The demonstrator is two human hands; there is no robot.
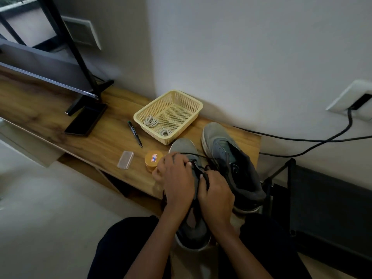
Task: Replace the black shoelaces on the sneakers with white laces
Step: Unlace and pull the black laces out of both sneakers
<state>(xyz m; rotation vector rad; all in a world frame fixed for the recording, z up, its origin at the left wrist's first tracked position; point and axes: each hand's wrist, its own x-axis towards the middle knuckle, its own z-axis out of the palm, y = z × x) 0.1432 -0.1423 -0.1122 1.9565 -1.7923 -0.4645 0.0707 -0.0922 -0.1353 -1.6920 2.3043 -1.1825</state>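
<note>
At the table (112, 133) edge, the left hand (177, 178) clamps a grey sneaker (184, 147) while the right hand (216, 192) pinches its black lace (204, 174), and a hard tug could snag an eyelet or drag it off; white laces (151, 121) wait in a basket (141, 115) at 11 o'clock.

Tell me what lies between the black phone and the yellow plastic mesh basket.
In the head view, a black marker pen lies on the wooden table between the black phone and the yellow plastic mesh basket, touching neither.
</note>
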